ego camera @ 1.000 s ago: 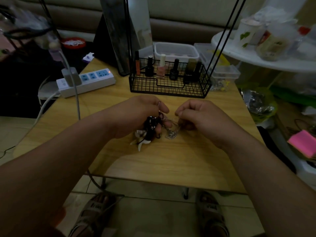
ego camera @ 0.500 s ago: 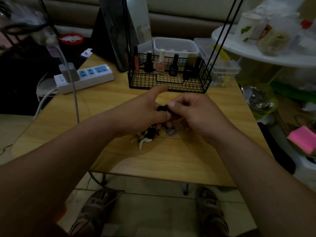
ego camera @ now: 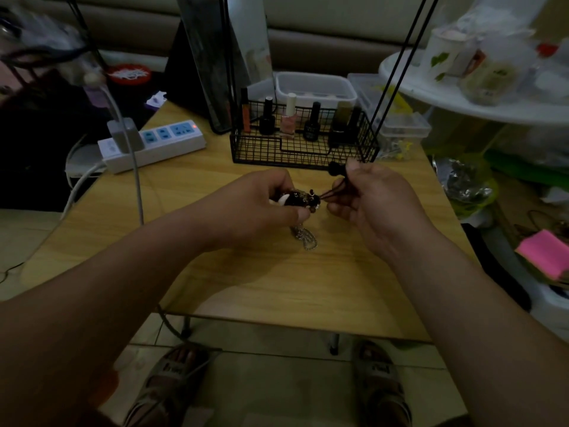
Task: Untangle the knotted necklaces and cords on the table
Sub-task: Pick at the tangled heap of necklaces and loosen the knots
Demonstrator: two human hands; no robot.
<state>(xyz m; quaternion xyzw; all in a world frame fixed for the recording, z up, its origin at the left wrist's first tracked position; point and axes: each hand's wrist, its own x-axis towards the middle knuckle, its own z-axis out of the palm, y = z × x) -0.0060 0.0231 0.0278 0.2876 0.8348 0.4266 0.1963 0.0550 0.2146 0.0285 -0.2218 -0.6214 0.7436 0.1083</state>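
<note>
Black cord (ego camera: 331, 194) pinched by right fingers (ego camera: 340, 208); left fingers (ego camera: 278, 184) grip its dark pendant (ego camera: 300, 198).

Light: your room is dim, the desk (ego camera: 277, 288) palest.
Edges: your wide lens bends them.
Focus: your background looks soft.

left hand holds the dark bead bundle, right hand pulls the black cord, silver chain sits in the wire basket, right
Not quite: the head view shows the silver chain dangling below the left hand onto the table, not in the wire basket. The dark bead bundle and black cord are as you say.
</note>
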